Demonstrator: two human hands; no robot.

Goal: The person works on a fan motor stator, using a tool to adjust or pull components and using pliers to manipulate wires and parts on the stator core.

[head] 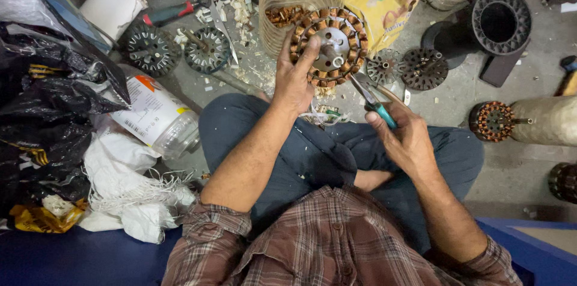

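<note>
Under left hand (296,78): stator (329,45) (pliers (374,101) right).

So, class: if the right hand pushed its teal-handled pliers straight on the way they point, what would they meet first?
Most likely the wound stator that the left hand steadies: the pliers in the right hand aim up-left at its lower right rim. Depth is unclear.

Soft even light, fisheye-bent edges

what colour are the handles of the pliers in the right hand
Teal-green handles on the pliers, gripped by the right hand; the head view shows them best.
</note>
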